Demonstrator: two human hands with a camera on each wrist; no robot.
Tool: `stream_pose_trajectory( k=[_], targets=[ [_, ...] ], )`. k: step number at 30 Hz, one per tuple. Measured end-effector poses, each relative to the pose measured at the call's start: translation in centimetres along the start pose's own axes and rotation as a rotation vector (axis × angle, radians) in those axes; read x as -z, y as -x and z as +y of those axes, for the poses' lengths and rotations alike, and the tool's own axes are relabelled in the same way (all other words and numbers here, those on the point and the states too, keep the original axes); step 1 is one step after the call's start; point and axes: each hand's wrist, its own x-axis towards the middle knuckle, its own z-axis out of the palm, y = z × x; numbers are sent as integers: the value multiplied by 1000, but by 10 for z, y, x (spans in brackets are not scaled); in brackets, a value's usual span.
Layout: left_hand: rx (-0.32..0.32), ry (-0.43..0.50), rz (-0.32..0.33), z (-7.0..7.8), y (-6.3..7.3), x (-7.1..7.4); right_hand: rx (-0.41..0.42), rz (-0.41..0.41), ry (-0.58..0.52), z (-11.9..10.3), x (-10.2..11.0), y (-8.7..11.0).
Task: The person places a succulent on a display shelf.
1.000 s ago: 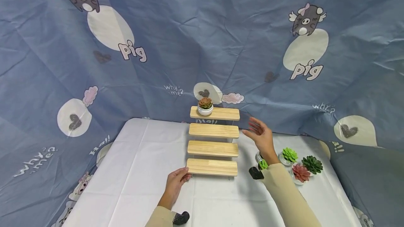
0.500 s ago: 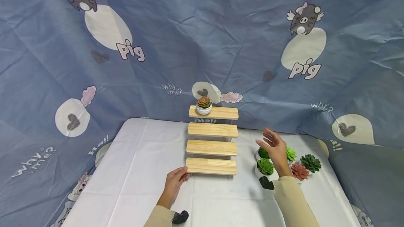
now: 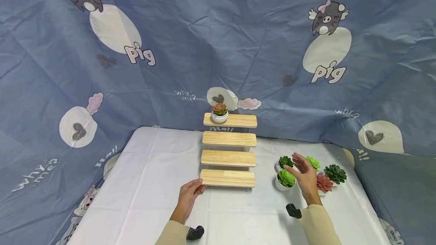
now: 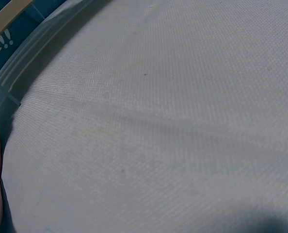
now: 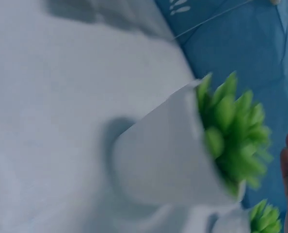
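In the head view, a four-tier wooden display shelf stands on the table. My left hand holds the left end of its lowest board between thumb and fingers. An orange-brown succulent in a white pot sits on the top board, toward its left end. My right hand, fingers spread and gently bent, hovers at the right beside a bright green potted succulent and a darker green one. Nothing is in its grasp. The right wrist view shows a green succulent in a white pot up close.
Past my right hand stand a lime green succulent, a red one and a dark green one, partly overlapping. A white cloth covers the table. Blue printed fabric hangs behind and at the sides.
My right hand has moved right and down, from beside the shelf's upper boards to the potted succulents. The left hand has stayed on the lowest board.
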Motion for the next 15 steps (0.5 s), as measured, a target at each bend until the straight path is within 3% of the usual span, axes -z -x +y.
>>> stream_pose_trajectory(
  k=[7, 15],
  targets=[
    [-6, 10, -16, -2, -3, -3, -13, 15, 19, 18, 10, 11],
    [2, 7, 3, -1, -1, 1, -34, -2, 23, 42, 7, 23]
  ],
)
